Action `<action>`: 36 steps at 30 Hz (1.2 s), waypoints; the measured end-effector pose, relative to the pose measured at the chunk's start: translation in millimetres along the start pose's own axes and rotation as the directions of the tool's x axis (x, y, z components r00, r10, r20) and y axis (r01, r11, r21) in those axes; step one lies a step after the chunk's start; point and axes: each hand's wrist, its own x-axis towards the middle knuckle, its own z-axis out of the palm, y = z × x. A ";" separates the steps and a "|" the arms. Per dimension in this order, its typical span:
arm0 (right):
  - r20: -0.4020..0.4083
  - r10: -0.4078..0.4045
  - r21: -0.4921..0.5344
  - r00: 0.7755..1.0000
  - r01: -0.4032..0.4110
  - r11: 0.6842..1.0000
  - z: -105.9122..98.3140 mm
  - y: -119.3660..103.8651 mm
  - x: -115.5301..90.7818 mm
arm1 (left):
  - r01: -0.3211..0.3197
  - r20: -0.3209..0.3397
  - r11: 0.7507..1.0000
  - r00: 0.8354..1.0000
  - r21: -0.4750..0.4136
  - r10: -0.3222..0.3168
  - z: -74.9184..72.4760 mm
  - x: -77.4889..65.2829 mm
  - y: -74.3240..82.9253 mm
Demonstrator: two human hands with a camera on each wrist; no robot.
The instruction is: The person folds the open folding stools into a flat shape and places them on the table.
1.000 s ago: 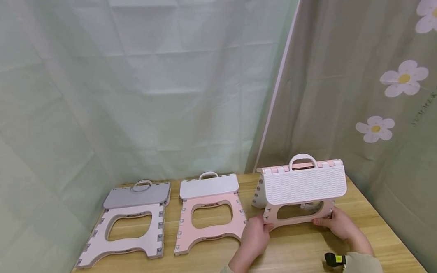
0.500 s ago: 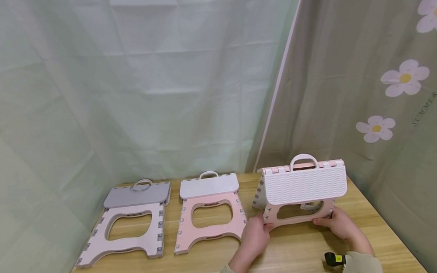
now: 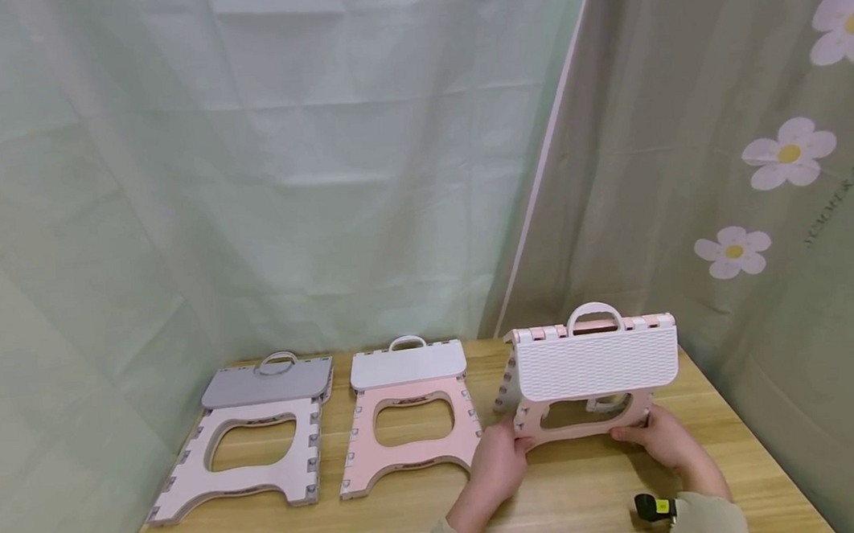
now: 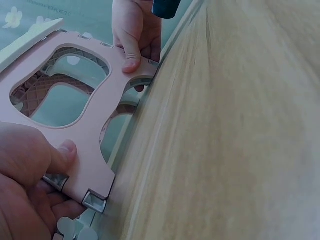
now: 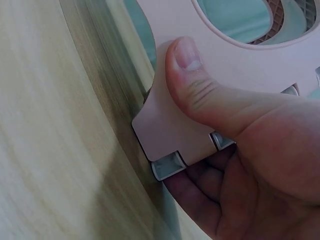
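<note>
A pink and white folding stool [image 3: 597,362] stands partly unfolded at the right of the table, its two white seat halves sloping like a roof under a raised carry handle. My left hand [image 3: 498,462] grips the bottom of its near pink leg panel at the left corner. At the right corner, my right hand [image 3: 664,441] holds the same panel. The right wrist view shows that thumb [image 5: 192,82] on the front face with fingers curled behind the edge. In the left wrist view, the left thumb [image 4: 64,155] presses the pink panel likewise. The far leg panel is mostly hidden.
Left of the held stool lies a folded pink and white stool [image 3: 410,424], close to my left hand. Farther left is a folded grey and white stool [image 3: 262,436]. The wooden table [image 3: 556,525] is backed by hanging curtains [image 3: 364,181]. A black strap end hangs at my right sleeve.
</note>
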 end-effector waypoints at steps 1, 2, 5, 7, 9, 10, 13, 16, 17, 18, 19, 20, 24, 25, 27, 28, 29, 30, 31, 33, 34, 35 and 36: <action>0.001 0.003 0.006 1.000 -0.003 1.000 0.1 0.7 0.3 | 0.005 0.000 1.000 1.000 -0.013 -0.005 -0.6 0.0 -0.1; 0.006 -0.002 0.000 1.000 0.002 1.000 -0.5 1.3 0.1 | 0.006 -0.006 1.000 1.000 -0.021 -0.006 -1.4 -0.1 0.0; 0.011 -0.007 -0.003 1.000 0.007 1.000 -2.7 4.1 0.1 | 0.013 -0.032 0.999 0.999 -0.044 -0.014 -2.9 0.4 -0.7; 0.019 -0.010 0.020 1.000 0.010 1.000 -5.1 6.0 -0.5 | 0.024 -0.055 0.998 0.998 -0.064 -0.027 -3.7 0.9 -0.5; 0.022 0.006 0.061 1.000 -0.008 0.998 -7.5 7.1 -1.6 | 0.042 -0.074 0.995 0.996 -0.085 -0.048 -3.7 1.4 -0.1; 0.027 0.014 0.087 1.000 -0.016 0.996 -8.6 7.5 -2.2 | 0.055 -0.081 0.993 0.995 -0.102 -0.063 -4.0 1.6 0.4; 0.011 0.022 0.155 1.000 -0.024 0.988 -7.6 8.0 -3.5 | 0.070 -0.089 0.985 0.992 -0.155 -0.085 -4.7 2.4 0.9; -0.008 -0.014 0.133 1.000 0.015 0.991 -5.7 7.6 -4.2 | 0.071 -0.080 0.978 0.993 -0.194 -0.087 -5.0 3.1 -0.7; -0.014 -0.028 0.117 1.000 0.029 0.993 -5.0 7.3 -4.2 | 0.066 -0.074 0.978 0.994 -0.199 -0.082 -5.2 3.3 -1.0; -0.010 -0.033 0.101 0.999 0.034 0.994 -4.9 6.6 -4.3 | 0.064 -0.066 0.977 0.995 -0.204 -0.079 -5.2 3.4 -1.5; -0.006 -0.034 0.083 0.999 0.034 0.996 -5.1 6.1 -4.0 | 0.061 -0.060 0.977 0.995 -0.204 -0.075 -5.2 3.5 -1.8; 0.003 -0.033 0.073 0.999 0.032 0.997 -5.5 5.3 -3.6 | 0.057 -0.057 0.977 0.996 -0.204 -0.070 -5.3 3.8 -1.9; 0.031 -0.018 0.067 0.999 0.016 0.998 -6.4 3.6 -2.1 | 0.038 -0.055 0.981 0.997 -0.190 -0.049 -6.0 4.6 -1.7; 0.030 -0.014 0.067 0.999 0.012 0.998 -6.4 3.5 -1.8 | 0.038 -0.055 0.982 0.997 -0.186 -0.049 -6.3 4.7 -1.5; 0.029 -0.013 0.066 0.999 0.011 0.998 -6.5 3.9 -1.4 | 0.039 -0.054 0.983 0.997 -0.180 -0.050 -6.8 4.9 -1.1; 0.030 -0.013 0.068 0.999 0.011 0.998 -6.7 4.0 -1.4 | 0.042 -0.052 0.984 0.997 -0.175 -0.051 -7.2 4.9 -0.8; 0.030 -0.010 0.074 0.999 0.008 0.997 -6.7 4.4 -1.4 | 0.045 -0.049 0.984 0.997 -0.172 -0.054 -7.5 4.9 -0.5; 0.031 -0.009 0.073 0.999 0.007 0.997 -7.0 4.9 -1.4 | 0.044 -0.049 0.985 0.997 -0.166 -0.053 -7.7 5.0 -0.1; 0.030 -0.002 0.074 1.000 0.000 0.997 -7.3 5.2 -1.6 | 0.047 -0.046 0.986 0.997 -0.163 -0.055 -8.1 4.9 0.2; 0.032 0.007 0.088 0.999 -0.009 0.996 -8.1 5.6 -2.0 | 0.048 -0.044 0.986 0.997 -0.159 -0.056 -8.4 5.0 0.3; 0.032 0.013 0.095 0.999 -0.016 0.995 -8.4 5.9 -2.3 | 0.048 -0.046 0.986 0.997 -0.159 -0.055 -8.5 5.1 0.2; 0.028 0.020 0.104 0.999 -0.023 0.994 -8.6 6.3 -2.5 | 0.048 -0.047 0.986 0.997 -0.157 -0.056 -8.4 5.2 -0.1; 0.025 0.023 0.113 0.999 -0.025 0.993 -8.7 6.6 -2.7 | 0.048 -0.052 0.987 0.997 -0.153 -0.056 -8.3 5.4 -0.4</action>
